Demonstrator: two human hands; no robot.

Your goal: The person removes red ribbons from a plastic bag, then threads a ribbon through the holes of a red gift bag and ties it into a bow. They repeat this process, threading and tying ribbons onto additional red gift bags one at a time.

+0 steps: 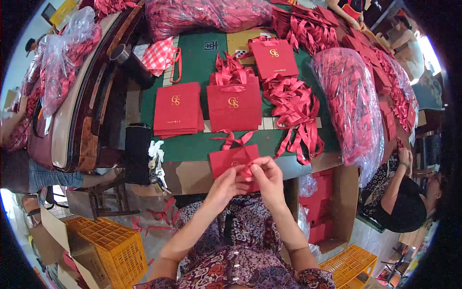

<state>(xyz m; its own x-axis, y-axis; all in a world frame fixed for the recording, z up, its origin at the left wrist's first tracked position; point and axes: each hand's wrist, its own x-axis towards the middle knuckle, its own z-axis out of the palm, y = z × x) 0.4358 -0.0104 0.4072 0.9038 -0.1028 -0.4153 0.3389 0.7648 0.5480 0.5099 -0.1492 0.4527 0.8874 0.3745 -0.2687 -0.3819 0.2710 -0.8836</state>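
Note:
My left hand (225, 189) and my right hand (268, 182) meet at the near table edge, both pinching a red ribbon (247, 171). Just behind the fingers is a small red paper gift bag (222, 161), partly covered by my hands. A ribbon loop rises from its top. Farther back, to the left, lies a stack of flat red gift bags (176, 108). Beside it is another red gift bag (234, 115) with ribbons bunched at its top. A heap of loose red ribbons (291, 98) lies to the right, below one more red bag (275, 62).
Plastic-wrapped red bundles (350, 101) flank the green table top (185, 150) at right and back. At left are a dark flask (128, 60), a checked cloth (158, 55) and keys (159, 176). Below stand an orange crate (118, 248) and a carton (347, 202). Other people work at right.

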